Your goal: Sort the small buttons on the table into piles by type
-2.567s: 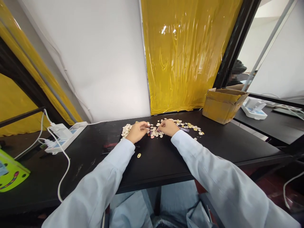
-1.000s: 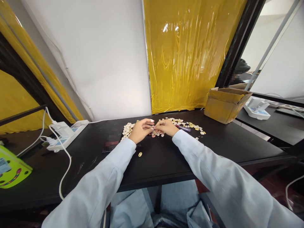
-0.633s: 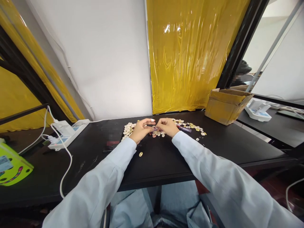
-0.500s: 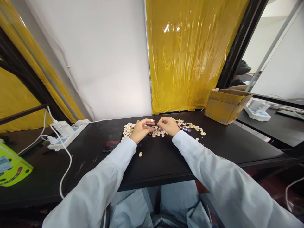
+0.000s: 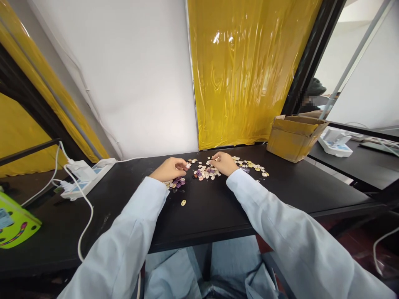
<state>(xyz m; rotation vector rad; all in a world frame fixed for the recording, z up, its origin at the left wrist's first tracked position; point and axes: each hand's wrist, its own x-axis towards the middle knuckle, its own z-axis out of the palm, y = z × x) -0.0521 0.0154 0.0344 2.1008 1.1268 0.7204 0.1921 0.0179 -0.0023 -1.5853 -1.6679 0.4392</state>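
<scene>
Small oval pieces with two holes, like buttons, lie loose on the black table. My left hand hovers over the left pile, where cream and purple pieces show below it. Its thumb and fingers curl together, with a white patch at a fingertip; anything between them is too small to make out. At the right edge of the middle pile, my right hand has thumb and forefinger pinched together. What it holds, if anything, I cannot make out. A lone yellow oval piece lies nearer the front edge.
More cream and yellow pieces spread out to the right, beside a clear purplish tube. A cardboard box stands at the back right. On the left are a white power strip with cables and a bright green object.
My left hand has moved left, away from my right hand, over the left pile, and its fingers have curled in. My right hand has shifted slightly and stays pinched.
</scene>
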